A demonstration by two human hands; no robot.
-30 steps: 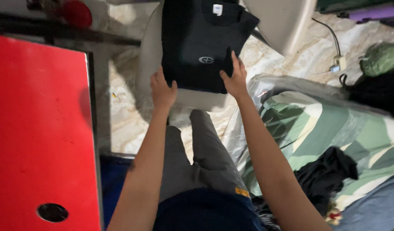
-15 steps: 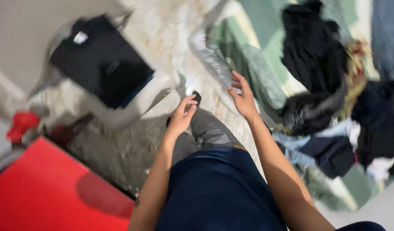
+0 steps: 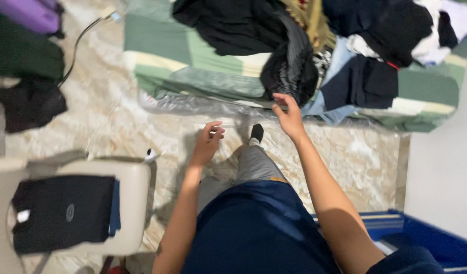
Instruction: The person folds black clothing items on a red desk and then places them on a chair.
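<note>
black garment (image 3: 292, 71) | right hand (image 3: 290, 117) spread, just beside | left hand (image 3: 208, 143) loosely curled, empty

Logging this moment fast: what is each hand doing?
Left hand: open, holding nothing.
Right hand: open, empty, near the dark clothes.

Both bare arms reach forward from the body, the left hand (image 3: 207, 143) empty with fingers loosely curled and thumb near the fingertips, the right hand (image 3: 289, 117) stretched farther ahead, palm down, fingers spread slightly and holding nothing.
</note>
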